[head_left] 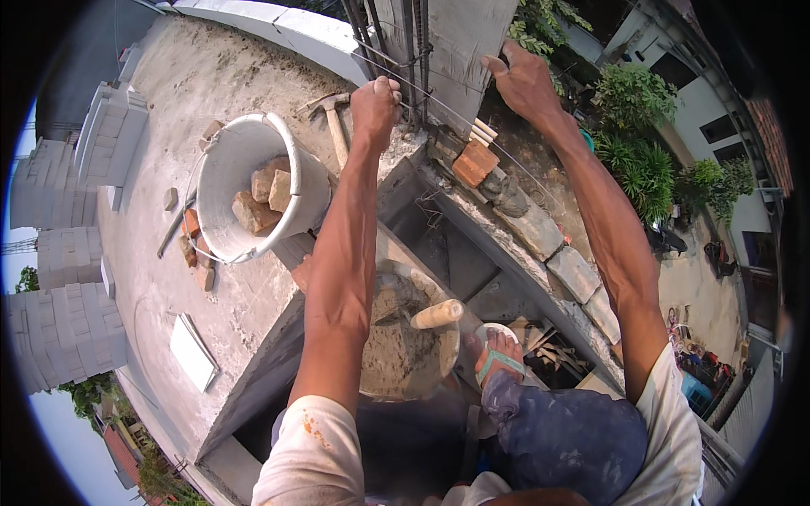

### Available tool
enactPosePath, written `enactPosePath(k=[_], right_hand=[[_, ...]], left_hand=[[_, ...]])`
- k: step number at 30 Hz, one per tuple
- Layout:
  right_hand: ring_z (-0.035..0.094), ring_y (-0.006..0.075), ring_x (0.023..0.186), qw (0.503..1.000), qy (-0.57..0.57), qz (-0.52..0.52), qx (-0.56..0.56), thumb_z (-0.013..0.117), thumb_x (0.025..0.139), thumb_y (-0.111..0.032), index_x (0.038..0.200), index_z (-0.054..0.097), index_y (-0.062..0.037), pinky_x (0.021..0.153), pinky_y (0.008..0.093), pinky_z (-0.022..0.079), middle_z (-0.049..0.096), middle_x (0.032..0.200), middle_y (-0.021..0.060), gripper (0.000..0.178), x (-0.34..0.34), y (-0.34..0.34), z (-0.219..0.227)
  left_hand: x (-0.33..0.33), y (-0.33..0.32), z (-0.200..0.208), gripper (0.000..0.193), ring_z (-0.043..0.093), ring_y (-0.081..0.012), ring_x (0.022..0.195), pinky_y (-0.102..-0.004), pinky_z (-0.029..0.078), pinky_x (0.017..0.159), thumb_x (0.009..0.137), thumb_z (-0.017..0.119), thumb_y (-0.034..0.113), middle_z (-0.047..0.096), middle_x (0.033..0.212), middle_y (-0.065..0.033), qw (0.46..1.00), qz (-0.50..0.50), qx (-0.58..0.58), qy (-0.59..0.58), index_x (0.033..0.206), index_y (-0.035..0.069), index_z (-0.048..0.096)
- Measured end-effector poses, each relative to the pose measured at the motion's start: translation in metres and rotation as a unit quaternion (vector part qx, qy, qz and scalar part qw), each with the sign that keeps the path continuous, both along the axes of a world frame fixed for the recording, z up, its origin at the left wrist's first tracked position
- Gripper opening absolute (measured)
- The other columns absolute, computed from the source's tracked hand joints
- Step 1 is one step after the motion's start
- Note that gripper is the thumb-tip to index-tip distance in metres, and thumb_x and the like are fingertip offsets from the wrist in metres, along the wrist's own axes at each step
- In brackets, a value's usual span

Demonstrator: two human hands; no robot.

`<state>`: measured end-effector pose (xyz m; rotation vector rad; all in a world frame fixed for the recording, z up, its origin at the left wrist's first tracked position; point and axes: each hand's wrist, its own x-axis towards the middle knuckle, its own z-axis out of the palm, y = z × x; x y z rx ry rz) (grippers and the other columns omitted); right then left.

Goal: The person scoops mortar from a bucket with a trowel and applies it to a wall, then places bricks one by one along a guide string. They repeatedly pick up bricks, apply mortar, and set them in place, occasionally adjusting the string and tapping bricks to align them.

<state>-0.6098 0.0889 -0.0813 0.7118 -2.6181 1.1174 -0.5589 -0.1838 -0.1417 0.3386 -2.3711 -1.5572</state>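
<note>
My left hand [375, 108] is closed in a fist beside the upright steel rebar [413, 59]; what its fingers hold is hidden. A thin pale string [485, 131] runs close by it and slants down over the brick wall [536, 232]. My right hand [523, 84] is raised at the right edge of an upright wooden board [468, 42], its thumb apart from the fingers and nothing visible in them. Below my left hand lies a hammer [336, 131] with a wooden handle. A red brick [475, 163] sits on the wall between my forearms.
A white bucket [305, 190] holding brick pieces stands on the concrete slab [152, 278]. Under my arms is a mortar tub [451, 354] with a wooden-handled tool [437, 314]. Pale block stacks [63, 304] stand left. Right of the wall, the ground drops to a yard [688, 295].
</note>
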Motion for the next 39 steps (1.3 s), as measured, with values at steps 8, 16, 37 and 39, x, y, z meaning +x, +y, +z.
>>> enactPosePath(k=[8,16,37,39], right_hand=[[0.069,0.0482,0.098,1.0,0.002,-0.028,0.0,0.065,0.104,-0.031,0.122,0.065,0.0004,0.086,0.0526,0.052,0.071,0.104,0.0293,0.036,-0.006,0.01,-0.007],[0.068,0.0483,0.099,1.0,-0.008,0.01,-0.016,0.064,0.105,-0.034,0.127,0.066,-0.001,0.089,0.0534,0.052,0.072,0.107,0.029,0.04,0.0,-0.001,-0.005],[0.069,0.049,0.103,1.0,0.013,-0.024,0.002,0.069,0.101,-0.028,0.123,0.065,0.003,0.09,0.0551,0.052,0.072,0.106,0.0299,0.038,-0.014,0.014,-0.009],[0.07,0.0472,0.104,0.999,0.003,-0.043,-0.017,0.07,0.101,-0.03,0.124,0.065,0.0035,0.091,0.0537,0.053,0.073,0.108,0.0299,0.041,-0.005,0.011,-0.001]], left_hand=[[0.011,-0.014,0.055,0.031,0.059,-0.0139,0.055,-0.0363,0.047,0.053,0.11,0.05,0.019,0.057,0.066,-0.0033,0.881,-0.316,0.086,-0.342,0.089,0.002,0.065],[0.001,-0.04,-0.001,0.026,0.042,-0.0052,0.044,-0.0269,0.031,0.054,0.108,0.034,0.007,0.05,0.066,0.0092,0.563,-0.134,0.815,0.025,0.094,0.011,0.055],[0.052,-0.008,0.015,0.022,0.05,-0.0096,0.063,-0.0263,0.044,0.061,0.11,0.047,0.018,0.054,0.075,0.003,0.927,-0.132,0.279,-0.213,0.094,0.01,0.06],[0.057,-0.011,0.022,0.026,0.052,-0.0109,0.066,-0.0273,0.047,0.063,0.111,0.05,0.021,0.057,0.077,0.001,0.924,-0.149,0.265,-0.233,0.093,0.008,0.063]])
